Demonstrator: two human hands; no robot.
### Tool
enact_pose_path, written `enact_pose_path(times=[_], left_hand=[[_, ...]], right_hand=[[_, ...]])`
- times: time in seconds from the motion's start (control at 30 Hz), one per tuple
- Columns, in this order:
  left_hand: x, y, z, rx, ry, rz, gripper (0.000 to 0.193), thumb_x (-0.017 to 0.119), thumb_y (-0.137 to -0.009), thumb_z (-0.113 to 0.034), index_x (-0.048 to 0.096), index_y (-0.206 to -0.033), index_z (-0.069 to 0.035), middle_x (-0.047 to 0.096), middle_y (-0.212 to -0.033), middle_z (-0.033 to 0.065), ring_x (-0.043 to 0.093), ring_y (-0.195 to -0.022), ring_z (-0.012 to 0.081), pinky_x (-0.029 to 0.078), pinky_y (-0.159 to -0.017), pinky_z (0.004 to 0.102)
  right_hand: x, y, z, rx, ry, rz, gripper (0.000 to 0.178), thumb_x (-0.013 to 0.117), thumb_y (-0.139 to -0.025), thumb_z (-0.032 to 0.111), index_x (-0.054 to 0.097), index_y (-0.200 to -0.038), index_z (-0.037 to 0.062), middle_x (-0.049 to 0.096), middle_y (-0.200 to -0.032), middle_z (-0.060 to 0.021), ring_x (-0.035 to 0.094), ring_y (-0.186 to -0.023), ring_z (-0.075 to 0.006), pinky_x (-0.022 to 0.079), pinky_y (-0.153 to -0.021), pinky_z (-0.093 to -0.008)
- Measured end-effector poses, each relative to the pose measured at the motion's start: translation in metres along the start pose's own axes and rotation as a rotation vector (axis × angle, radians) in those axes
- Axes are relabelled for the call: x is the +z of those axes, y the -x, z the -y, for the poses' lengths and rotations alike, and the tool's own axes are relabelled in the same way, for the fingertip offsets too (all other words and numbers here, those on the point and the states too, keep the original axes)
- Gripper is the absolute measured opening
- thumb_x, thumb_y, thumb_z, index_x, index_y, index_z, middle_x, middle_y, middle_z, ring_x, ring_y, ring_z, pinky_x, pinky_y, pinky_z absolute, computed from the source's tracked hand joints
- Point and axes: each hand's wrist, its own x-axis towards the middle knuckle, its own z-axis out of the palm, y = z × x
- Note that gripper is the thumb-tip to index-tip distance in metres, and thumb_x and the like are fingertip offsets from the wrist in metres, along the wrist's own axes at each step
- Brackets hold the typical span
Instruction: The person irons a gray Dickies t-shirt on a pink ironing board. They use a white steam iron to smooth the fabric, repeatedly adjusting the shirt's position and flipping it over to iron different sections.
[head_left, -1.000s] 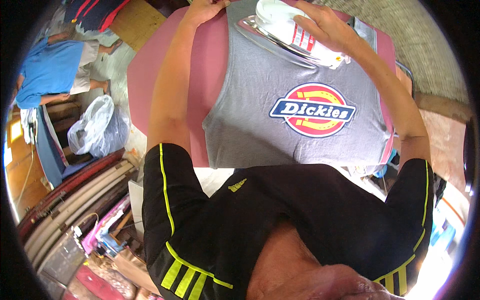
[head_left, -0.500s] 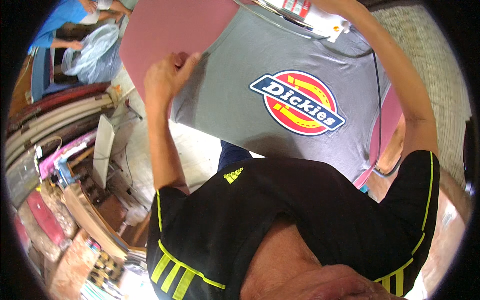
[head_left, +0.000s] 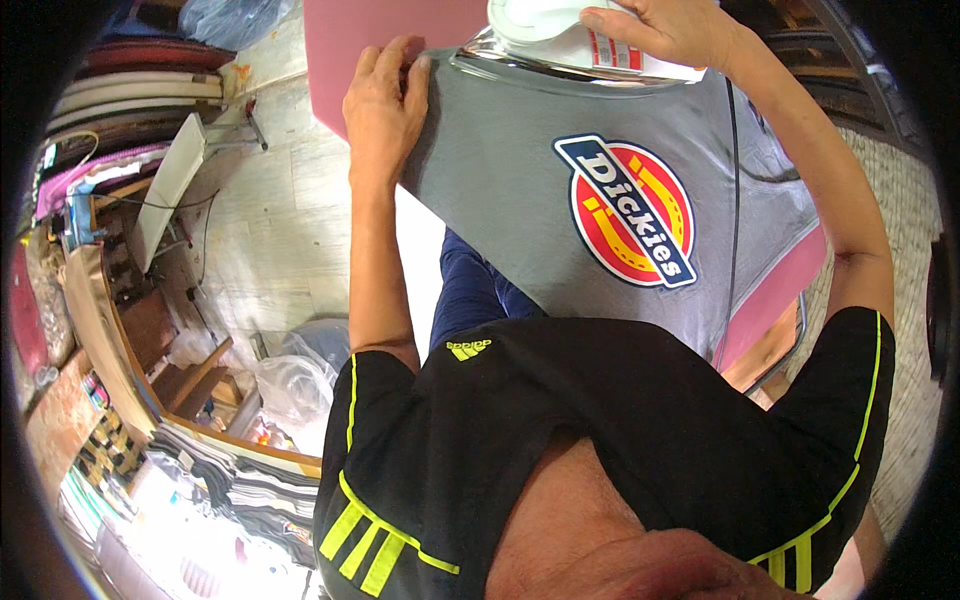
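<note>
A grey T-shirt [head_left: 500,150] with a red, yellow and dark blue printed emblem [head_left: 630,212] lies spread over a pink ironing board [head_left: 335,60]. At the top of the view, my right hand [head_left: 675,30] grips a white iron [head_left: 540,25], its shiny metal base resting on the far part of the shirt. The upper fingers of that hand are cut off by the frame edge. My left hand [head_left: 385,105] rests at the shirt's left edge, fingers bent and apart, thumb by the cloth. A black cord [head_left: 735,200] trails across the shirt toward me.
On the left, a white folding panel [head_left: 170,190] leans near stacked boards [head_left: 140,95]. Clear plastic bags [head_left: 295,385] and piled folded cloth [head_left: 250,490] sit at lower left. A woven pale surface [head_left: 880,250] lies beyond my right arm.
The iron has slid left across the shirt in my right hand. My left hand stays at the shirt's left edge. The view has turned, and the person in blue has left it.
</note>
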Motion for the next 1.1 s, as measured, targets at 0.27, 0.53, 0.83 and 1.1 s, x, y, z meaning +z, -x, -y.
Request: enact_pose_path(times=[0.27, 0.53, 0.83, 1.1], left_hand=[[-0.031, 0.045, 0.031, -0.230, 0.173, -0.222, 0.037, 0.071, -0.084, -0.001, 0.061, -0.119, -0.001, 0.063, -0.099, 0.0124, 0.061, -0.076, 0.0208, 0.051, -0.077, 0.0363], [-0.008, 0.079, -0.049, 0.078, 0.330, -0.082, 0.013, 0.076, -0.081, -0.007, 0.068, -0.091, -0.004, 0.067, -0.085, 0.0078, 0.062, -0.076, 0.0253, 0.048, -0.075, 0.0354], [0.118, 0.093, -0.186, 0.539, 0.177, 0.462, 0.075, 0.067, -0.085, -0.059, 0.052, -0.143, -0.013, 0.036, -0.154, 0.0226, 0.033, -0.140, 0.0453, 0.028, -0.107, 0.0660], [0.119, 0.141, -0.216, 0.819, 0.179, 0.770, 0.078, 0.062, -0.088, -0.063, 0.044, -0.152, -0.021, 0.018, -0.164, 0.0229, 0.007, -0.153, 0.0461, 0.009, -0.118, 0.0677]], right_hand=[[0.026, -0.049, 0.030, -0.017, 0.008, 0.021, 0.026, 0.060, -0.094, 0.030, 0.061, -0.096, 0.0044, 0.066, -0.076, -0.0233, 0.066, -0.070, -0.0430, 0.051, -0.063, -0.0494], [0.052, -0.078, 0.048, 0.021, -0.005, -0.084, 0.033, 0.059, -0.094, 0.036, 0.061, -0.097, 0.0029, 0.067, -0.079, -0.0284, 0.066, -0.075, -0.0489, 0.051, -0.071, -0.0561], [0.027, -0.055, 0.013, 0.229, 0.079, -0.129, 0.042, 0.052, -0.097, 0.042, 0.063, -0.100, 0.0014, 0.067, -0.097, -0.0311, 0.065, -0.091, -0.0501, 0.048, -0.082, -0.0572], [0.000, 0.083, 0.014, 0.291, 0.214, -0.222, 0.034, 0.051, -0.099, 0.034, 0.059, -0.099, 0.0012, 0.065, -0.083, -0.0262, 0.066, -0.081, -0.0452, 0.051, -0.073, -0.0527]])
